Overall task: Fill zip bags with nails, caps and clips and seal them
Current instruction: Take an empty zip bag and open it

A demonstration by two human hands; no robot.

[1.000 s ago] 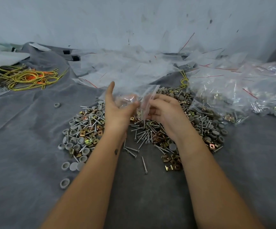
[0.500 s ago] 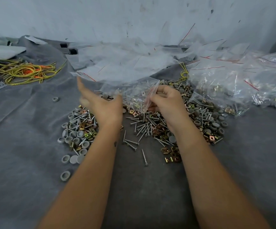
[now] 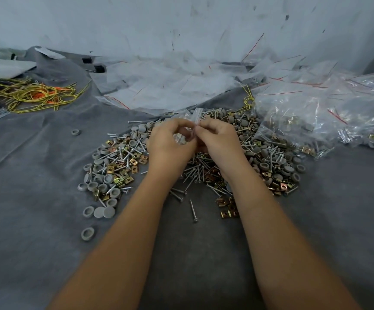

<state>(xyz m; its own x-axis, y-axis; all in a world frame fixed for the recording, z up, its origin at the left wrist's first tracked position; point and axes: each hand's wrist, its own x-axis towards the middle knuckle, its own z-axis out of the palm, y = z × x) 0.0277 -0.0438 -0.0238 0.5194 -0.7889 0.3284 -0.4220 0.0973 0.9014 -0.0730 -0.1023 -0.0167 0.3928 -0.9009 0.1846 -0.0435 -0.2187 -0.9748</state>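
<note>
zip bag (image 3: pixel 190 128) held above the parts pile (image 3: pixel 123 162), mid-cloth toward the far edge | left hand (image 3: pixel 170 145) and right hand (image 3: pixel 218 139) both pinch its top, fingertips nearly touching | mouth strip runs left–right between pinches | contents unclear | sealing looks next

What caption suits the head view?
Both hands pinch a clear zip bag above mixed nails, caps and clips.
</note>
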